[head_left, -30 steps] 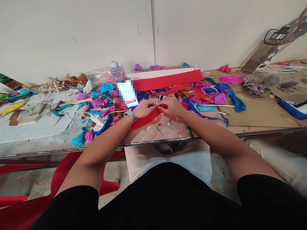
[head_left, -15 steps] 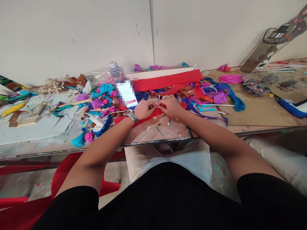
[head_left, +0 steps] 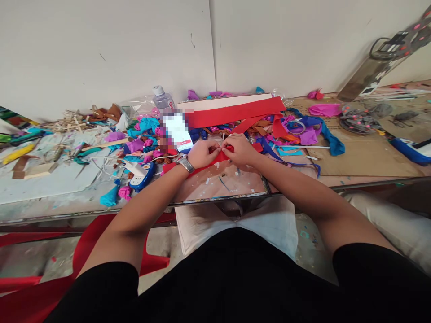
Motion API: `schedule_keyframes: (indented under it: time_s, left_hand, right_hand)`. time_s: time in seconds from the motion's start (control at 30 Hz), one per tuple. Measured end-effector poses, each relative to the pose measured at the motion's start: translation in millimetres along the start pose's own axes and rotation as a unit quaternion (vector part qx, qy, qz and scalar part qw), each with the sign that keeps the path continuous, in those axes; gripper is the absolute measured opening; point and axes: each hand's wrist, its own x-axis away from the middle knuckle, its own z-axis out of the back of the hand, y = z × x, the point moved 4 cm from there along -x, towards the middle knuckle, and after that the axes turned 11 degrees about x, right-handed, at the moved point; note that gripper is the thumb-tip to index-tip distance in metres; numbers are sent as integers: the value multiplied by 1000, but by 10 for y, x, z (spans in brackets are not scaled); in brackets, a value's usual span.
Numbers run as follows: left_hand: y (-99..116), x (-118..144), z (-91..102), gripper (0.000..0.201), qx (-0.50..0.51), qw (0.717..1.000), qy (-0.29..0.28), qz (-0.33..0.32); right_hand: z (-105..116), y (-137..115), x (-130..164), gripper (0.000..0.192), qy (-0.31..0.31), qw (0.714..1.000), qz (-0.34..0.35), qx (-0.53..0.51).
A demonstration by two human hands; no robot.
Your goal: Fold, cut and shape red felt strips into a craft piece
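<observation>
Close together above the table, my left hand (head_left: 201,154) and my right hand (head_left: 241,150) pinch a red crepe paper strip (head_left: 220,158) with thumbs and fingertips. The strip's end trails under my left wrist, which wears a metal watch (head_left: 186,163). What lies right between the fingertips is partly hidden. Behind the hands lies a wide flat red strip (head_left: 232,113) on a pale sheet. A lit phone (head_left: 184,140), partly pixelated, leans just beyond my left hand.
Crumpled coloured pieces (head_left: 148,124) surround a blue and white power strip (head_left: 142,177) at left. A clear bottle (head_left: 163,98) stands behind the phone. Blue ribbon (head_left: 276,157) and a cardboard sheet (head_left: 340,166) lie right. A larger bottle (head_left: 362,76) leans against the wall.
Both hands stay nearly in place, still pinching the red crepe paper strip. The strip's end by the left wrist has shifted slightly to the right.
</observation>
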Motion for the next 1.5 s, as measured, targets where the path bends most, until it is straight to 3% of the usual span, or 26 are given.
schedule_keyframes:
  time_s: [0.3, 1.33, 1.5]
  left_hand:
    - [-20, -6, -27, 28, 11, 999, -22, -35]
    - [-191, -34, 72, 30, -69, 994, 17, 83]
    - [-126, -33, 56, 30, -29, 998, -7, 46]
  right_hand:
    - [22, -22, 6, 14, -4, 1000, 24, 17]
    - [34, 94, -10, 6, 27, 999, -14, -17]
    - [28, 88, -8, 7, 17, 1000, -12, -20]
